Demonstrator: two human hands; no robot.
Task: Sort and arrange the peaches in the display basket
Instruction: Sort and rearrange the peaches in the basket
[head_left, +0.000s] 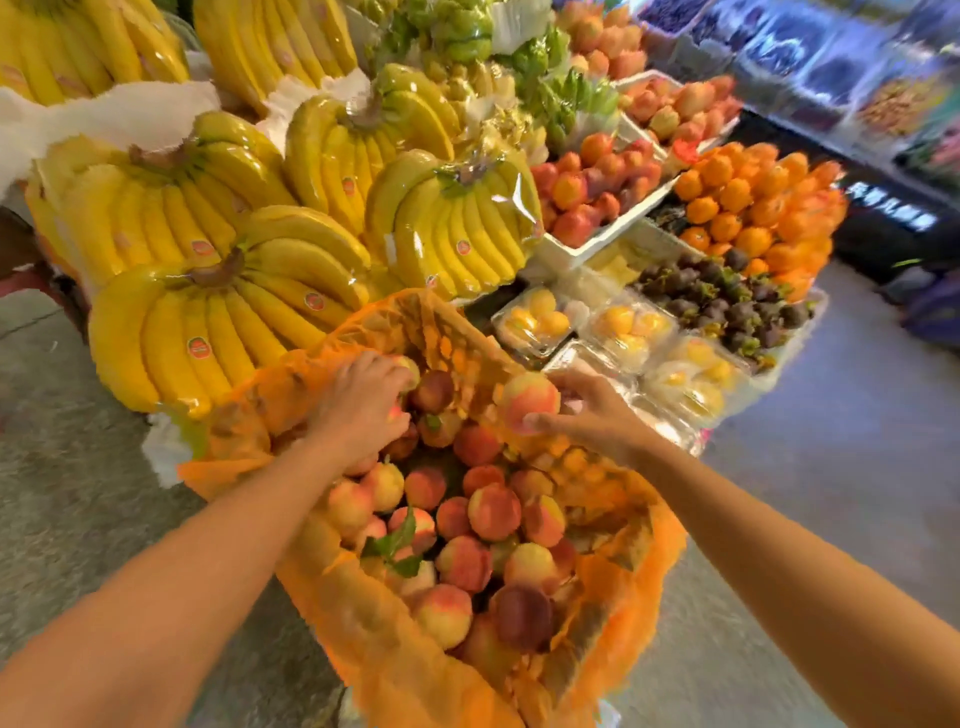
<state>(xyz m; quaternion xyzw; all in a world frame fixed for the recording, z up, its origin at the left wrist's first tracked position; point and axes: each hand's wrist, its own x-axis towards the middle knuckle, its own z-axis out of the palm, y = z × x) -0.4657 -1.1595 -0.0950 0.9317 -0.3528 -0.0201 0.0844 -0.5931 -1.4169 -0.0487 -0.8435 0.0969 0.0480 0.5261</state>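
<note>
Fruit stall all around, bananas (218, 218) stacked behind and oranges (753, 202) off to the right, with the display basket (652, 545) in its orange netting down front. The peaches (493, 512) are mostly just heaped in there with a few leaves mixed in and no real rows, so I'd say the sorting is early on. Right hand (592, 415) is gripping a lifted peach (527, 400) over the basket's far right edge. Left hand (363, 400) is down at the far end of the pile, fingers curled over a far-end peach (408, 366). Pretty much the whole heap is left to arrange.
</note>
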